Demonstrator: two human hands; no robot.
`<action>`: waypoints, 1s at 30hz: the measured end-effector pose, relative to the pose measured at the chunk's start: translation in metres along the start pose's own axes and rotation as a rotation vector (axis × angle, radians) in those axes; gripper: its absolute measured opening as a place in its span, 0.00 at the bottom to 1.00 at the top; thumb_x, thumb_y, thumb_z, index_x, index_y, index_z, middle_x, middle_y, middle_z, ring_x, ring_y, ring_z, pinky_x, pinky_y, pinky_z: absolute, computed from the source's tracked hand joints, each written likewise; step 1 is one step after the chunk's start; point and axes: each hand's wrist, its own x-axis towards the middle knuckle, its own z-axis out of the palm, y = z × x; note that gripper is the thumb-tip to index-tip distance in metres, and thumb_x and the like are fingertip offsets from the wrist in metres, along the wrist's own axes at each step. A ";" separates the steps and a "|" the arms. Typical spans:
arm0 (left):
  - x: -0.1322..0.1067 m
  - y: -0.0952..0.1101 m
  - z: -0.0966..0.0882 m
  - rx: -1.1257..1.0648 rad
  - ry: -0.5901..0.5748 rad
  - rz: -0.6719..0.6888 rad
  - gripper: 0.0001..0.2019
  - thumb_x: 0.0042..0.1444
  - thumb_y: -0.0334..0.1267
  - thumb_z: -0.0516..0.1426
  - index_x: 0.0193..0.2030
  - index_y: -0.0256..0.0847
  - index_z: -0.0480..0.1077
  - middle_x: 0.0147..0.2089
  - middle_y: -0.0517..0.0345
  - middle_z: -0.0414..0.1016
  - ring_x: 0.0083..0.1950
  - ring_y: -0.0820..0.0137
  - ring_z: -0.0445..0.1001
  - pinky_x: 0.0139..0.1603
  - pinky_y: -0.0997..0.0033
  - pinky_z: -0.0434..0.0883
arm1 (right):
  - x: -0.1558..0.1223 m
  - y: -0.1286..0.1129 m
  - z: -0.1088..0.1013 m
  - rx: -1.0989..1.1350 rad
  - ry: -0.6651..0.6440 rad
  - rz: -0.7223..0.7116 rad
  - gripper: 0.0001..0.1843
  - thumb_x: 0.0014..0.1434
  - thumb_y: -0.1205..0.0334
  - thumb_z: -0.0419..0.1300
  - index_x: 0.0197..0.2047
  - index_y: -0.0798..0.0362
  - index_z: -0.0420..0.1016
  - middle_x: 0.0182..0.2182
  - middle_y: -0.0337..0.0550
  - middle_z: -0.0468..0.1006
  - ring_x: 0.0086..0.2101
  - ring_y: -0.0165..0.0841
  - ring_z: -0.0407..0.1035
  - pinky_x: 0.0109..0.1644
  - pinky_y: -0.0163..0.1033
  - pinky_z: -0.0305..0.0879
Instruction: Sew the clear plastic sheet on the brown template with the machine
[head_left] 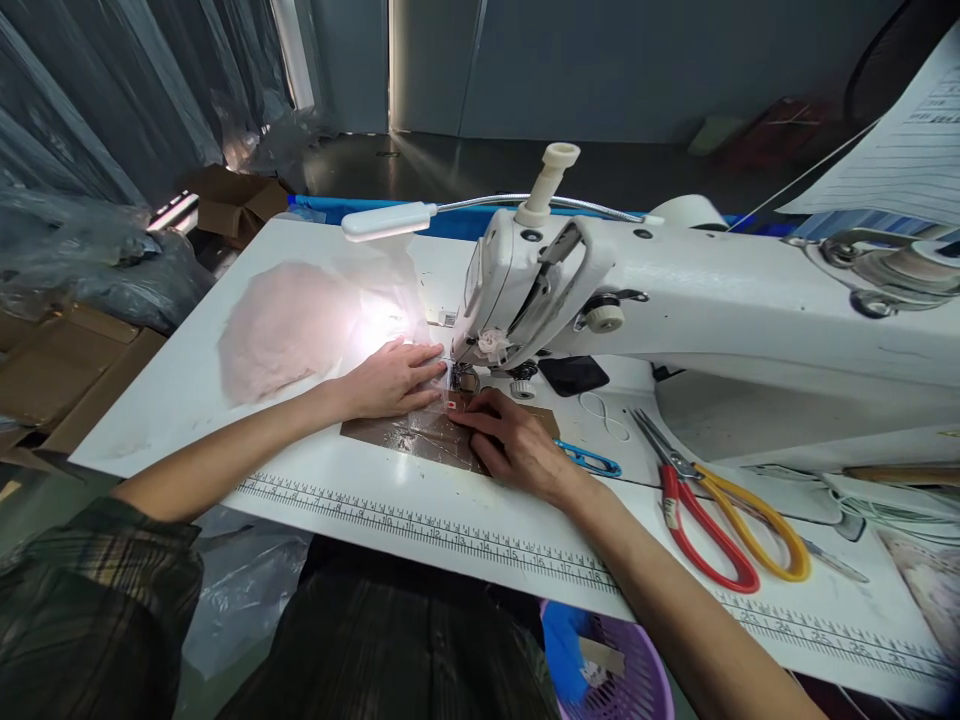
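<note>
My left hand (394, 378) lies flat with its fingers stretched out, pressing a thin clear film down just left of the needle of the white sewing machine (675, 290). My right hand (514, 445) rests in front of the presser foot (465, 380), fingers curled and pressed on a small red-and-white tag (451, 404) on the film. Under both hands lies a brown plate (420, 435) covered by the shiny film. A pale pink fluffy piece (281, 325) lies to the left, lit by the machine's lamp (386, 222).
Two pairs of scissors, red-handled (701, 525) and yellow-handled (757, 520), lie right of my right hand. Blue thread snips (592, 460) sit beside it. A printed ruler (450, 535) runs along the table's front edge. A purple basket (626, 675) stands below; cardboard boxes (67, 370) left.
</note>
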 end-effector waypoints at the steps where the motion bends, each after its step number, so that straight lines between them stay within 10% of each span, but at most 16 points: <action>1: 0.001 0.000 -0.002 0.000 0.002 0.004 0.19 0.68 0.45 0.48 0.58 0.35 0.66 0.59 0.42 0.68 0.52 0.60 0.71 0.53 0.57 0.65 | 0.000 -0.001 0.000 0.009 0.009 0.014 0.18 0.60 0.70 0.51 0.48 0.53 0.78 0.41 0.50 0.74 0.39 0.35 0.73 0.45 0.44 0.75; 9: 0.003 0.002 -0.013 0.029 0.175 -0.081 0.13 0.69 0.36 0.47 0.48 0.37 0.70 0.52 0.47 0.73 0.48 0.63 0.71 0.47 0.60 0.66 | 0.006 0.000 0.004 -0.079 -0.027 0.037 0.20 0.63 0.68 0.49 0.56 0.54 0.72 0.46 0.53 0.74 0.39 0.37 0.72 0.42 0.45 0.75; 19: 0.005 0.017 0.001 0.009 -0.057 -0.081 0.21 0.68 0.41 0.46 0.61 0.31 0.64 0.56 0.40 0.69 0.55 0.55 0.70 0.57 0.47 0.62 | -0.001 -0.009 0.011 -0.154 0.034 0.025 0.18 0.63 0.69 0.50 0.52 0.53 0.74 0.43 0.54 0.73 0.42 0.40 0.68 0.44 0.49 0.73; 30: 0.000 0.007 0.007 -0.002 0.093 -0.034 0.20 0.68 0.42 0.46 0.60 0.34 0.64 0.62 0.38 0.65 0.59 0.56 0.67 0.62 0.43 0.59 | -0.003 -0.005 0.009 0.041 0.136 0.163 0.20 0.59 0.71 0.51 0.50 0.49 0.77 0.45 0.48 0.75 0.45 0.39 0.72 0.50 0.48 0.72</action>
